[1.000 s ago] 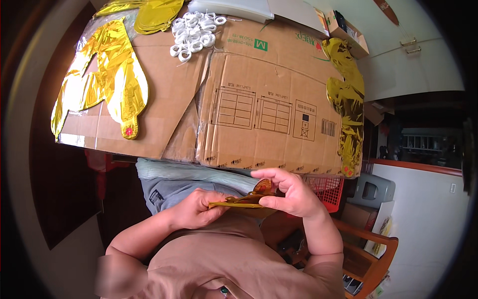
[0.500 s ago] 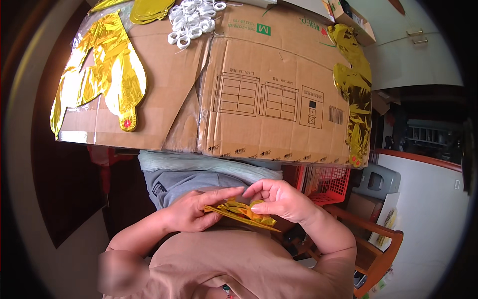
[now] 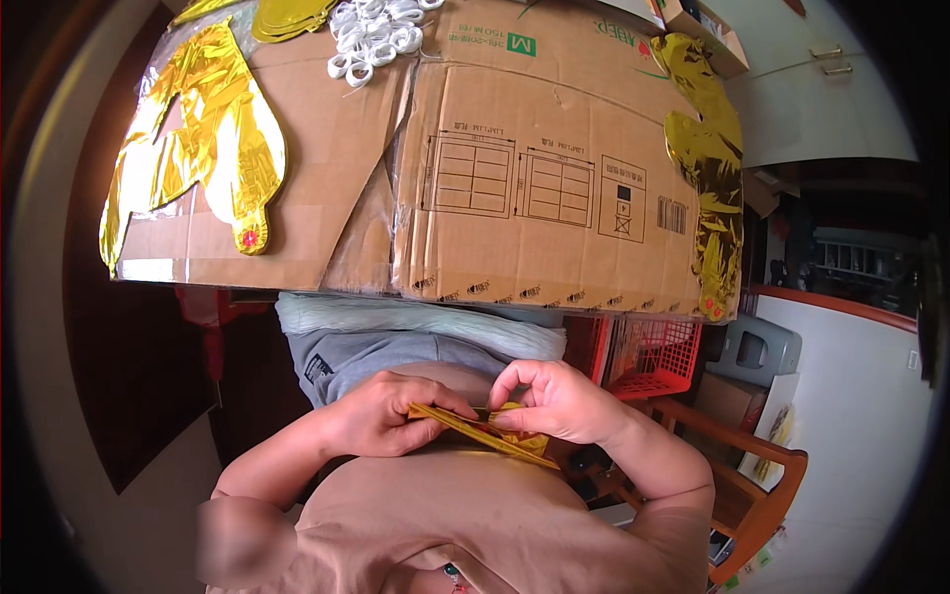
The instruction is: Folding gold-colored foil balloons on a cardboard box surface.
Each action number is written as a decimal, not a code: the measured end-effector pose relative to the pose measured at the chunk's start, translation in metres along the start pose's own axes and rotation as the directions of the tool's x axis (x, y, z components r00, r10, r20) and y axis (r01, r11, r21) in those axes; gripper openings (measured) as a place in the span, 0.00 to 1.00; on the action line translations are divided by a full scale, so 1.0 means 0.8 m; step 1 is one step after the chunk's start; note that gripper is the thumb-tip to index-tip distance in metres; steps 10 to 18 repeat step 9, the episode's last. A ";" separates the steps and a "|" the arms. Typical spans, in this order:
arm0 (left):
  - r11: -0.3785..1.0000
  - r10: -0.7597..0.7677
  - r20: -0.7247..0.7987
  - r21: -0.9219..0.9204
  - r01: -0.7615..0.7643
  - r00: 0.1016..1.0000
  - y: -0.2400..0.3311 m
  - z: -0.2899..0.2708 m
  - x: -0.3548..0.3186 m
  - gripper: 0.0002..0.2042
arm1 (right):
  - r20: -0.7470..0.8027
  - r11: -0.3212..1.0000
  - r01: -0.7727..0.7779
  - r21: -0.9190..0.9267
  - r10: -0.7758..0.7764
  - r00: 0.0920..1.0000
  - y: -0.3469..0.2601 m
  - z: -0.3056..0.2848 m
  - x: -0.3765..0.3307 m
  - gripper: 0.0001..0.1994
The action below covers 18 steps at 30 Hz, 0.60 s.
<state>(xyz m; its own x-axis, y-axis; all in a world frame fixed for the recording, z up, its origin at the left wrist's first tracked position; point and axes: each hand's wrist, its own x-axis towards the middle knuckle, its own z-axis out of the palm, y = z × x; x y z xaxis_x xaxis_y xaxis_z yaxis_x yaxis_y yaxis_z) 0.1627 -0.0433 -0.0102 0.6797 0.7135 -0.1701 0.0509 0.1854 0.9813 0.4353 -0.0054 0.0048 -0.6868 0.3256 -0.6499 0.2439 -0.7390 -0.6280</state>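
Close to my chest I hold a folded gold foil balloon (image 3: 517, 452). Its flat, layered edge slants down to the right. My left hand (image 3: 389, 414) is closed round its left end, thumb below and fingers over the top. At the other side, the bent fingers and thumb of my right hand (image 3: 561, 401) pinch into the fold. An orange-gold bit shows between the hands; the rest of the inner folds is hidden by my fingers.
Ahead is a cardboard surface (image 3: 475, 94). A flat gold foil balloon (image 3: 259, 158) lies at its left, another (image 3: 719, 188) along its right edge. Small white ribbon rolls (image 3: 381, 35) are heaped at the back. A red basket (image 3: 658, 361) and wooden chair (image 3: 787, 495) stand at right.
My left fingers, stretched over the foil before, have curled down onto it. My right fingertips have closed in, and the foil's edge has tilted up slightly. The view has shifted a little.
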 end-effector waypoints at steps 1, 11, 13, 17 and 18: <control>0.999 0.048 -0.011 0.004 -0.048 0.999 -0.007 0.001 0.000 0.14 | -0.021 0.998 -0.001 -0.064 0.000 1.000 -0.002 0.002 -0.001 0.06; 0.982 0.186 -0.083 -0.030 -0.189 0.979 -0.008 -0.001 0.004 0.09 | 0.119 0.531 0.460 -0.711 -0.554 0.824 -0.031 -0.005 -0.036 0.11; 0.982 0.186 -0.083 -0.030 -0.189 0.979 -0.008 -0.001 0.004 0.09 | 0.119 0.531 0.460 -0.711 -0.554 0.824 -0.031 -0.005 -0.036 0.11; 0.982 0.186 -0.083 -0.030 -0.189 0.979 -0.008 -0.001 0.004 0.09 | 0.119 0.531 0.460 -0.711 -0.554 0.824 -0.031 -0.005 -0.036 0.11; 0.982 0.186 -0.083 -0.030 -0.189 0.979 -0.008 -0.001 0.004 0.09 | 0.119 0.531 0.460 -0.711 -0.554 0.824 -0.031 -0.005 -0.036 0.11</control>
